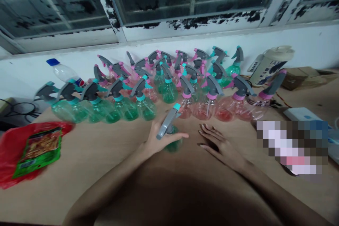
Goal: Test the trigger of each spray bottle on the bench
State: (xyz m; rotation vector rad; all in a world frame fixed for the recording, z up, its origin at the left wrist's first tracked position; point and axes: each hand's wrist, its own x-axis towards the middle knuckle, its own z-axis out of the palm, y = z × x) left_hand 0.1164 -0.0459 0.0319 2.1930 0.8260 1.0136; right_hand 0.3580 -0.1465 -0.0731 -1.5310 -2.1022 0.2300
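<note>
My left hand [160, 137] is wrapped round a green spray bottle [174, 141] with a grey trigger head and a teal nozzle. This bottle stands on the table in front of the others, partly hidden by my fingers. To its right, my right hand [218, 144] lies on the tabletop, fingers spread, with nothing in it. Behind my hands are several rows of spray bottles. Green ones with teal collars [129, 107] fill the front left, and clear pink ones with pink collars [205, 107] fill the front right.
A red plastic bag [10, 144] with a green snack packet [39, 152] lies at the left. A blue-capped bottle [65, 70] leans at the back left. On the right are a coffee-print container [272, 63], a cardboard box [302, 77] and a white box [302, 113]. A wall with windows rises behind.
</note>
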